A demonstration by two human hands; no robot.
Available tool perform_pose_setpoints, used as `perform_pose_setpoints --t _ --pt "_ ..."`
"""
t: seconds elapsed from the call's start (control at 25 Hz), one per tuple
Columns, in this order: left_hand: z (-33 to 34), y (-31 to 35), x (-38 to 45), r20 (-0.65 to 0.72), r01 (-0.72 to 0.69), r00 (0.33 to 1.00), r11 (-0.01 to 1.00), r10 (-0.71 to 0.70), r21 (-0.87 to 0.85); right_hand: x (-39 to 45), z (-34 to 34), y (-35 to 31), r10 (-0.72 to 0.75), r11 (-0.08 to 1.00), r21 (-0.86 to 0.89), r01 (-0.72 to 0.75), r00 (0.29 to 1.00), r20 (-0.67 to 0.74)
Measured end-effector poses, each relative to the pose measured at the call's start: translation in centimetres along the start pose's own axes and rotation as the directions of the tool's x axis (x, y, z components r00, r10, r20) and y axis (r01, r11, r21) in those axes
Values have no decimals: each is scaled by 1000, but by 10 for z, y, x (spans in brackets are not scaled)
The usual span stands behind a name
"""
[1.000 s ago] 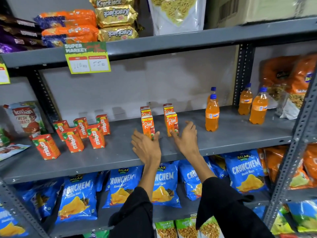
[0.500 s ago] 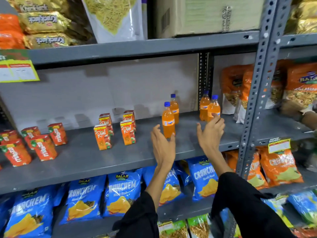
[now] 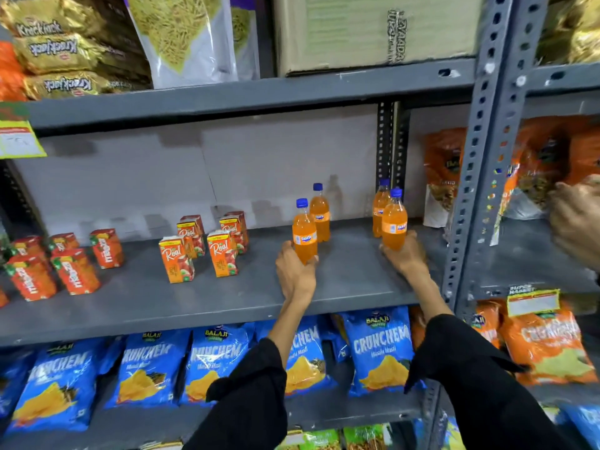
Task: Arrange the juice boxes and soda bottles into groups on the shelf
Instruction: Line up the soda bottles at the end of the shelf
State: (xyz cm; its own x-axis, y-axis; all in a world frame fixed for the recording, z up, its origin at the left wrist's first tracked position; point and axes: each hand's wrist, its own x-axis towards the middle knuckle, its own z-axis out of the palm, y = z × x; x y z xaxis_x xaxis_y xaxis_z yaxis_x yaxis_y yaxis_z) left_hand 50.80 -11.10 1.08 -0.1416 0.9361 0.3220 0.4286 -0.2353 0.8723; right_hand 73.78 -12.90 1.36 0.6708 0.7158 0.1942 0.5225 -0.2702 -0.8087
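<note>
Your hands have left the juice boxes (image 3: 207, 248) and moved right to the soda bottles. Your left hand (image 3: 296, 274) now wraps the front-left bottle (image 3: 304, 233); your right hand (image 3: 406, 256) closes its grip around the front-right bottle's (image 3: 394, 222) base. Both stand on the shelf (image 3: 347, 280), apart, so the pairs probably need bringing together.

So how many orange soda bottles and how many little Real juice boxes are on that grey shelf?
Orange plastic soda bottles with blue caps: 4
Orange cardboard Real juice boxes: 4
Total: 8
</note>
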Motion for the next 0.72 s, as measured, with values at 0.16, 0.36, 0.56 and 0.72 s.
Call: perform_pose_setpoints --t 0.16,0.36,0.56,0.72 --pt "12 8 -6 27 -7 1000 1000 7 1 0 -2 7 -56 996 69 58 998 -32" --pt "20 13 -4 68 -19 998 1000 18 15 1 1 7 -42 999 26 43 999 -28" --pt "21 13 -1 95 -10 995 1000 8 21 -1 3 7 -5 999 32 6 999 -46" --pt "21 11 2 108 0 994 1000 -1 11 -1 3 7 5 999 36 -3 999 -40"
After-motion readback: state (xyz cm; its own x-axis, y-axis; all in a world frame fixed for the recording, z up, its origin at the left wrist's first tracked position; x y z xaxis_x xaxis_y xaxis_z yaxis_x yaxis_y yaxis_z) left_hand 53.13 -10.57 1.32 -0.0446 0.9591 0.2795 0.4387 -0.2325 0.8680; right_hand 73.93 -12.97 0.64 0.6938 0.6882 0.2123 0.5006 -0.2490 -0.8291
